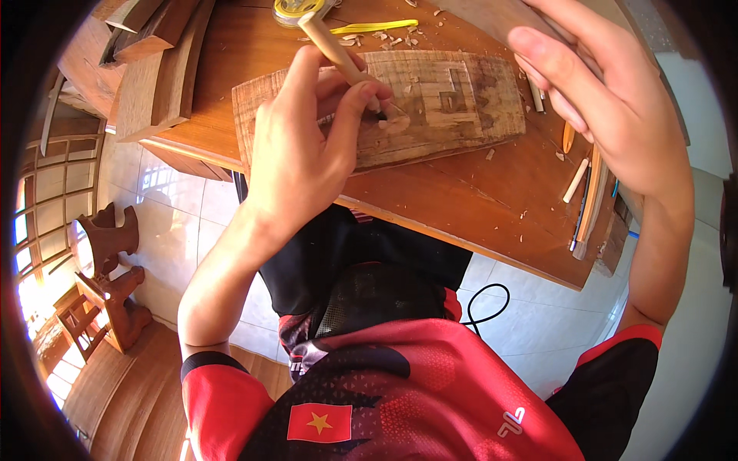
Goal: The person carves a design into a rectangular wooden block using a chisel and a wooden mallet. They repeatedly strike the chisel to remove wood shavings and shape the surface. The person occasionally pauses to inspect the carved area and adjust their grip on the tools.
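A chisel with a pale wooden handle (336,48) is in my left hand (304,142), its fingers closed round the lower handle. The chisel's tip meets a curved wooden board (492,100) with rectangular line carving cut into its face. A curled shaving (395,123) lies at the tip. Up at the right, my right hand (615,100) hangs over the table's side, thumb stretched forward and lower fingers curled in. A brownish wooden surface shows behind its fingertips; whether the hand grips it is hidden.
Wood blocks (157,96) are stacked at the table's left. A yellow tape measure (296,9) and a yellow strip (377,26) lie at the back among chips. Several slim tools, one a pale-handled chisel (576,180), lie at the right edge. The table's front edge (461,238) faces my lap.
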Action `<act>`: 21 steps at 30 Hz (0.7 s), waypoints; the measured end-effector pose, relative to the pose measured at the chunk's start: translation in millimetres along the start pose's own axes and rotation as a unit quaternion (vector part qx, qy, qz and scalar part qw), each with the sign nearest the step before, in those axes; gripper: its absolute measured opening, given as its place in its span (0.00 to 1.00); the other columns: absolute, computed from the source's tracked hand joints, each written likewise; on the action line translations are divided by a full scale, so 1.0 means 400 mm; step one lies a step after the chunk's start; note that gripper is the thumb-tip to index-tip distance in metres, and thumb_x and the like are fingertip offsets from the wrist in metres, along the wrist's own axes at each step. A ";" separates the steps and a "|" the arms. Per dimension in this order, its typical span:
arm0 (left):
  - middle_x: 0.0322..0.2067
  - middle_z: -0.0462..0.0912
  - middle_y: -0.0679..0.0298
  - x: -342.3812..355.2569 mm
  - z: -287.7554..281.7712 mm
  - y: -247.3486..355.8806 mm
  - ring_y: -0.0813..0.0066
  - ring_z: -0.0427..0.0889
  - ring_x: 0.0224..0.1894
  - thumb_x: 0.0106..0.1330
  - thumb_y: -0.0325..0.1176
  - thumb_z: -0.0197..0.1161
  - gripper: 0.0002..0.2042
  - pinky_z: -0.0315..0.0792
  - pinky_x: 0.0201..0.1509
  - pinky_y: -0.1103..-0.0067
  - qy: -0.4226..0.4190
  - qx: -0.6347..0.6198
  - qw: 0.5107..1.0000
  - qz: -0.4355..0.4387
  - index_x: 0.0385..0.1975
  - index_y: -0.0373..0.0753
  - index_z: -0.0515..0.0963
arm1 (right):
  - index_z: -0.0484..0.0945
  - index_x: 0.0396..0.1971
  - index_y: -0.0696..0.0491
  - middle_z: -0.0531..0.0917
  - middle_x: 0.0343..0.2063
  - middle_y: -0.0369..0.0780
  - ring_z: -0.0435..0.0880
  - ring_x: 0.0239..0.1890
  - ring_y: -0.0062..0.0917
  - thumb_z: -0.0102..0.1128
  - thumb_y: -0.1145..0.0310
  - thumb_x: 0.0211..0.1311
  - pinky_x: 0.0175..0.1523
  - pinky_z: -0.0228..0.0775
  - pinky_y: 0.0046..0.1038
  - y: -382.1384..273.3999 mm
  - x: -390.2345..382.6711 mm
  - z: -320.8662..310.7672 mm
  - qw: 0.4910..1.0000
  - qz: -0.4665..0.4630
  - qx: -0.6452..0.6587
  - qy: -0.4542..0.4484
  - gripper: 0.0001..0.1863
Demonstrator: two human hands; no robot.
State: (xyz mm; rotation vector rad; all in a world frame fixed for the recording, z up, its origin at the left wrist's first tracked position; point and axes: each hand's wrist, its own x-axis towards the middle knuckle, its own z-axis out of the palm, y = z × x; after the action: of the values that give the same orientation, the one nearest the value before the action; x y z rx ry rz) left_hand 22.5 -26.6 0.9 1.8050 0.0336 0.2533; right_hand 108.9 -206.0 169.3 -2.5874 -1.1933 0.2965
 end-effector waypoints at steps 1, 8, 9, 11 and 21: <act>0.45 0.89 0.54 0.001 -0.003 -0.007 0.71 0.88 0.50 0.80 0.23 0.52 0.07 0.80 0.56 0.76 -0.007 -0.022 1.000 0.003 0.52 0.30 0.69 | 0.72 0.64 0.63 0.88 0.40 0.44 0.86 0.37 0.26 0.56 0.62 0.78 0.45 0.78 0.28 0.004 -0.005 -0.002 1.000 0.007 -0.014 0.006 0.24; 0.41 0.90 0.55 0.021 0.001 -0.012 0.68 0.91 0.46 0.76 0.21 0.56 0.09 0.83 0.49 0.76 -0.006 -0.016 0.998 0.057 0.52 0.32 0.70 | 0.72 0.64 0.63 0.87 0.39 0.44 0.86 0.36 0.26 0.56 0.62 0.77 0.44 0.77 0.28 0.081 -0.028 0.021 1.000 -0.029 0.006 0.011 0.24; 0.41 0.90 0.55 0.023 0.003 -0.008 0.68 0.91 0.47 0.76 0.21 0.56 0.09 0.83 0.49 0.76 -0.009 -0.015 0.998 0.054 0.52 0.32 0.70 | 0.72 0.64 0.63 0.87 0.39 0.43 0.86 0.36 0.26 0.56 0.62 0.77 0.44 0.77 0.28 0.086 -0.030 0.021 0.999 -0.030 0.007 0.012 0.24; 0.42 0.90 0.55 0.026 0.005 -0.001 0.68 0.90 0.47 0.76 0.20 0.55 0.09 0.83 0.50 0.76 -0.016 -0.016 0.999 0.047 0.53 0.32 0.70 | 0.73 0.63 0.63 0.87 0.39 0.43 0.85 0.36 0.26 0.57 0.62 0.77 0.44 0.77 0.28 0.092 -0.029 0.021 0.999 -0.034 0.011 0.013 0.24; 0.47 0.86 0.50 0.046 -0.012 0.002 0.69 0.87 0.49 0.80 0.22 0.51 0.10 0.82 0.56 0.74 -0.104 -0.053 0.993 0.032 0.57 0.28 0.67 | 0.73 0.62 0.63 0.86 0.38 0.43 0.85 0.35 0.26 0.57 0.61 0.77 0.43 0.77 0.28 0.103 -0.034 0.012 0.999 -0.032 0.019 0.014 0.24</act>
State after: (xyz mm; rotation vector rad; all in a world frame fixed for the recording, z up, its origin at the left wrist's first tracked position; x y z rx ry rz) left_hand 39.5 -19.2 5.7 1.7201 -0.1815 0.1087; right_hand 128.2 -241.2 151.9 -2.5071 -1.2451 0.2655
